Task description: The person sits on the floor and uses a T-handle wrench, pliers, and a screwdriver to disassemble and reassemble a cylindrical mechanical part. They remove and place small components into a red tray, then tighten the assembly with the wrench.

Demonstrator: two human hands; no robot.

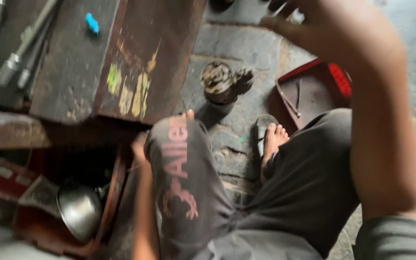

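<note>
Cracked stone floor point(239, 48), grey and grimy, under a person sitting low with knees drawn up in dark trousers. Rusty metal tabletop point(155, 58) at upper left, smeared with yellow-green paint, a small blue object point(92, 23) lying on its darker slab. Long steel wrenches point(22, 48) further left, partly out of view.

Right hand point(323, 29) raised near the top edge, blurred by motion, fingers spread loosely and closed on nothing visible; hovering above the floor, nearest to a red tray point(314, 91) and well above it. Left hand point(139, 147) down beside the left knee, at the lower edge of the tabletop, mostly hidden behind the trouser leg; grip impossible to tell.

Greasy round mechanical part point(222, 82) standing on the floor between tabletop and red tray, just beyond the knee, touched by neither hand. Thin metal tool lying inside the tray. Bare foot point(273, 144) on a sandal below the part. Shiny steel bowl point(79, 209) in a cluttered red bin at lower left.
</note>
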